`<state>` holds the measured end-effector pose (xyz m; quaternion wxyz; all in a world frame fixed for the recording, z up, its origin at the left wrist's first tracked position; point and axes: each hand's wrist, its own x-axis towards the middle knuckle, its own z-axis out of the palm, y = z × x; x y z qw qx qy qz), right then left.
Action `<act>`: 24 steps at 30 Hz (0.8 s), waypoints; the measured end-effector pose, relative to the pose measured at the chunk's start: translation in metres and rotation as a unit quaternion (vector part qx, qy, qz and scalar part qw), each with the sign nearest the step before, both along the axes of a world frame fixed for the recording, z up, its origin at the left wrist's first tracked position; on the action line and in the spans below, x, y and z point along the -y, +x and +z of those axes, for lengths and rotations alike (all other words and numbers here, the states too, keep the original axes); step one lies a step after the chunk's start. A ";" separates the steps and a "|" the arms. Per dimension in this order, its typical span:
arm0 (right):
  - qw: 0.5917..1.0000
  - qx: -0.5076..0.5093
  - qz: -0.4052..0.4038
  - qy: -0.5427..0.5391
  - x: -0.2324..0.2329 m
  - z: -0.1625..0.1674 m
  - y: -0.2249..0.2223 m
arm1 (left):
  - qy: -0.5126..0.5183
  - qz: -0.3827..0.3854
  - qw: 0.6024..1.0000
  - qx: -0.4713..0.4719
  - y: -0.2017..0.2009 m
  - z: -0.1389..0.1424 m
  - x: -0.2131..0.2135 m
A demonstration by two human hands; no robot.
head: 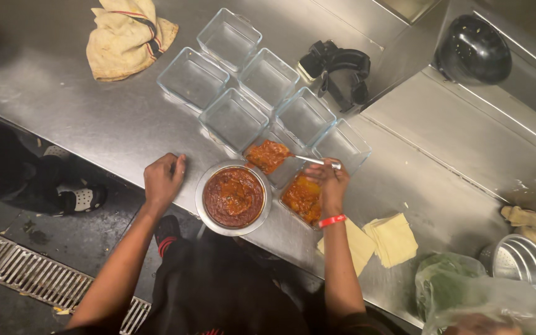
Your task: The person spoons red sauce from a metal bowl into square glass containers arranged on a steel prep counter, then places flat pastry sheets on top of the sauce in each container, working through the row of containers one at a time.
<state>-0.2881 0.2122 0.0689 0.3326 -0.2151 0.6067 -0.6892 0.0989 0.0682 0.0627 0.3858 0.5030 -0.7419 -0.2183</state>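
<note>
Gripping a metal spoon by its handle, the right hand sits closed around it with a red band on the wrist, and the spoon's bowl lies in the thick red-orange sauce inside a clear square glass container at ten o'clock from that hand. Directly below the hand, at six to seven o'clock, a second clear glass container also holds orange-red sauce. At nine o'clock from the right hand stands a round steel bowl of dark red sauce, touching both filled containers. Further out at nine o'clock the left hand rests on the bare stainless steel counter, fingers curled loosely and holding nothing. Six more clear glass containers sit in rows from eleven to one o'clock of the bowl. A crumpled beige cloth lies at eleven o'clock, well apart. Folded yellow paper squares lie at four o'clock from the right hand, near a clear plastic bag of greens
</note>
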 end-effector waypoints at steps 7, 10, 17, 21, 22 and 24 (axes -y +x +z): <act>0.999 0.017 -0.033 -0.007 0.003 0.004 0.022 | -0.007 -0.007 1.000 -0.001 0.001 0.004 -0.002; 0.999 0.009 -0.046 -0.027 0.005 0.000 0.031 | -0.009 -0.007 1.000 -0.011 0.003 -0.003 -0.002; 0.996 -0.089 -0.021 0.012 -0.013 0.013 0.047 | 0.054 -0.041 0.992 -0.105 0.000 -0.029 0.009; 0.916 -0.352 0.095 0.164 -0.013 0.052 0.045 | 0.025 -0.032 0.997 -0.062 0.005 -0.027 0.009; 0.885 -0.363 0.107 0.271 -0.011 0.061 0.046 | 0.019 -0.029 0.998 -0.053 0.010 -0.026 0.008; 0.776 -0.522 0.173 0.309 0.004 0.070 0.058 | 0.028 -0.030 0.998 -0.043 0.019 -0.024 0.005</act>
